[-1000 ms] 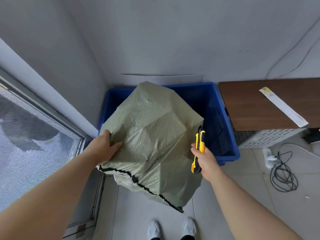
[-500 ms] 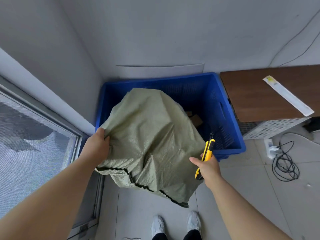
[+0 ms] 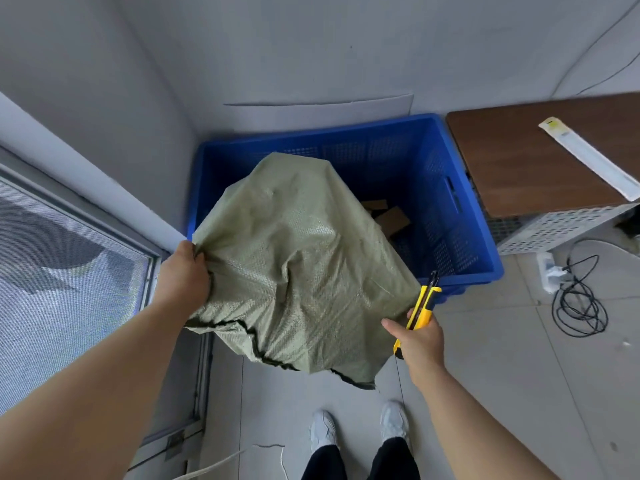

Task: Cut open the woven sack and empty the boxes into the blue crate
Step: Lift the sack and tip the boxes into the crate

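While your white shoes stand on the floor tiles, your left grip clutches a bunched near-left corner of the woven sack, and your right grip curls round a yellow utility knife just beside the sack's right edge. The sack's far end dips into the blue crate, beside cardboard boxes lying inside.

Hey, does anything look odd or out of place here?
The right hand grips a yellow utility knife, tip up beside the woven sack that the left hand holds over the blue crate. Blade out or not: cannot tell.
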A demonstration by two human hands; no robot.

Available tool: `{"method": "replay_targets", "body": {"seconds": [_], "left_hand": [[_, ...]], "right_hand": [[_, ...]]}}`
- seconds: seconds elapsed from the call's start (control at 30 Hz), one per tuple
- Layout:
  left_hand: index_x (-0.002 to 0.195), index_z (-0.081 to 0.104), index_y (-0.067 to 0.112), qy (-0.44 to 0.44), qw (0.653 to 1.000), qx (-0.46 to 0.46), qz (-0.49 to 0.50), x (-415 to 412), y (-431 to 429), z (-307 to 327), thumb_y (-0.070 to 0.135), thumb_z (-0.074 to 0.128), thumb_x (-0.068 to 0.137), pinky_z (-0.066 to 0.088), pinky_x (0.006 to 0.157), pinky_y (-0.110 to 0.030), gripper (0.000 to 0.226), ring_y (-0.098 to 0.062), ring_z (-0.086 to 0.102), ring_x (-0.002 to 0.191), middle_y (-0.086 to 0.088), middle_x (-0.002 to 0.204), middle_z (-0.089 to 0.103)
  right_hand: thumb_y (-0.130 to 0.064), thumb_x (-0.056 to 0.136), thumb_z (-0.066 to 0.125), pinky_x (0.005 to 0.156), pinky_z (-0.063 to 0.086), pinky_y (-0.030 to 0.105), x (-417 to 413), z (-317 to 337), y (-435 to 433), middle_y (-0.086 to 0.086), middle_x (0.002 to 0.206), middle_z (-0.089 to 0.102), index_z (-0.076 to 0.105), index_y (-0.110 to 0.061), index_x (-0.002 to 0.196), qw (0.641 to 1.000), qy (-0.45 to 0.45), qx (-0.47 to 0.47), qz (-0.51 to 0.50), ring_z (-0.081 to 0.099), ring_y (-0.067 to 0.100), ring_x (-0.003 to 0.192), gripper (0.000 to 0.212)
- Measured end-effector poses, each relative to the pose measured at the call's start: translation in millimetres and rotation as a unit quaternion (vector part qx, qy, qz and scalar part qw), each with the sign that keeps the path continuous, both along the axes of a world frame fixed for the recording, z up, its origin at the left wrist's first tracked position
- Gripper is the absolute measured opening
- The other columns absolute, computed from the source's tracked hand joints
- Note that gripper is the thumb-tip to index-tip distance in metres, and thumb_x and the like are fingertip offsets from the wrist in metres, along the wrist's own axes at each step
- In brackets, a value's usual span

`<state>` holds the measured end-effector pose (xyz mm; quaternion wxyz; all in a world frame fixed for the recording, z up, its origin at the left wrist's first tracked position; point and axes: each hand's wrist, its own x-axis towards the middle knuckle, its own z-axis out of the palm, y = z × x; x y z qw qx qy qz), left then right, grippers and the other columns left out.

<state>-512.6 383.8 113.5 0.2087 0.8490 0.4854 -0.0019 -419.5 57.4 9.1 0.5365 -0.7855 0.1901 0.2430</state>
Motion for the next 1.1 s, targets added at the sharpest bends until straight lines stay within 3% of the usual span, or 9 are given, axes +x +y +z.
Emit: {"method": "replay_targets", "body": {"seconds": [0.07,0.27,0.37,0.47,0.6,0.7,0.83,0.97,1.1], "left_hand": [[0.109,0.047,-0.005,0.004,1.000,-0.002,0.019,-1.8,-0.8,-2.1,0.019,0.035,0.099,0.031,0.072,-0.038,0.028,-0.046,0.051,0.098,-0.035,0.109,0.056],[0.097,0.049,0.000,0.030,0.999,0.012,0.021,-0.3,4.8,0.8,0.020,0.031,0.099,0.034,0.070,-0.038,0.027,-0.035,0.045,0.081,-0.032,0.104,0.057],[0.100,0.051,-0.001,0.010,0.999,0.033,0.023,4.9,14.8,11.8,0.015,0.033,0.097,0.034,0.070,-0.039,0.025,-0.044,0.052,0.091,-0.034,0.104,0.058],[0.099,0.050,0.000,-0.027,0.998,0.036,0.053,14.0,25.5,27.1,0.014,0.031,0.097,0.032,0.071,-0.038,0.024,-0.041,0.050,0.088,-0.034,0.108,0.058],[0.110,0.052,-0.007,-0.047,0.993,0.009,0.105,21.3,32.2,27.7,0.014,0.030,0.099,0.033,0.075,-0.039,0.032,-0.047,0.051,0.108,-0.033,0.117,0.056],[0.112,0.053,-0.009,-0.029,0.993,-0.026,0.115,22.7,26.3,12.5,0.014,0.030,0.099,0.039,0.088,-0.042,0.034,-0.046,0.050,0.114,-0.033,0.122,0.055],[0.116,0.054,-0.006,-0.050,0.984,-0.058,0.164,36.4,14.6,-6.0,0.014,0.031,0.099,0.039,0.094,-0.043,0.035,-0.046,0.050,0.116,-0.031,0.123,0.055],[0.116,0.055,-0.007,-0.052,0.981,-0.055,0.181,43.3,27.3,-18.0,0.015,0.033,0.099,0.041,0.097,-0.046,0.035,-0.047,0.051,0.115,-0.032,0.122,0.056],[0.114,0.057,-0.007,-0.072,0.977,-0.045,0.195,43.1,31.9,-22.1,0.015,0.033,0.099,0.043,0.092,-0.044,0.035,-0.047,0.054,0.110,-0.032,0.119,0.058]], "right_hand": [[-0.016,0.068,0.085,0.065,0.046,0.035,-0.3,-1.5,1.4,0.001,0.074,0.055,0.050,-0.021,0.077,1.000,-0.027,-0.012,-0.006,0.054,0.021,0.066,0.037],[-0.008,0.075,0.077,0.074,0.052,0.038,25.4,14.9,2.5,0.003,0.076,0.067,0.053,-0.022,0.072,0.994,-0.088,-0.029,-0.060,0.062,0.026,0.071,0.028],[-0.007,0.077,0.074,0.071,0.051,0.036,46.8,31.7,13.1,0.005,0.079,0.067,0.052,-0.022,0.072,0.992,-0.102,-0.018,-0.071,0.060,0.024,0.070,0.027],[-0.007,0.080,0.070,0.064,0.046,0.028,76.1,53.6,36.4,0.004,0.076,0.060,0.055,-0.017,0.078,0.989,-0.131,-0.004,-0.075,0.055,0.019,0.063,0.019],[-0.008,0.083,0.067,0.068,0.046,0.031,110.2,65.9,61.9,0.006,0.078,0.061,0.053,-0.020,0.073,0.985,-0.163,-0.003,-0.050,0.057,0.023,0.070,0.022],[-0.013,0.087,0.064,0.059,0.043,0.026,111.9,54.7,69.7,0.011,0.085,0.064,0.061,-0.013,0.086,0.990,-0.134,-0.019,0.033,0.056,0.021,0.070,0.003],[-0.008,0.086,0.065,0.057,0.043,0.022,93.8,33.7,76.3,0.006,0.097,0.062,0.063,-0.008,0.108,0.992,-0.066,-0.017,0.110,0.057,0.018,0.078,0.023],[-0.004,0.080,0.070,0.053,0.041,0.024,66.5,12.5,56.6,0.009,0.091,0.057,0.060,-0.008,0.102,0.993,-0.035,-0.041,0.105,0.052,0.019,0.068,0.024],[-0.009,0.070,0.080,0.069,0.049,0.035,41.5,-15.2,31.7,0.016,0.104,0.055,0.053,-0.020,0.077,0.987,-0.015,-0.110,0.112,0.059,0.028,0.077,0.030]]}}
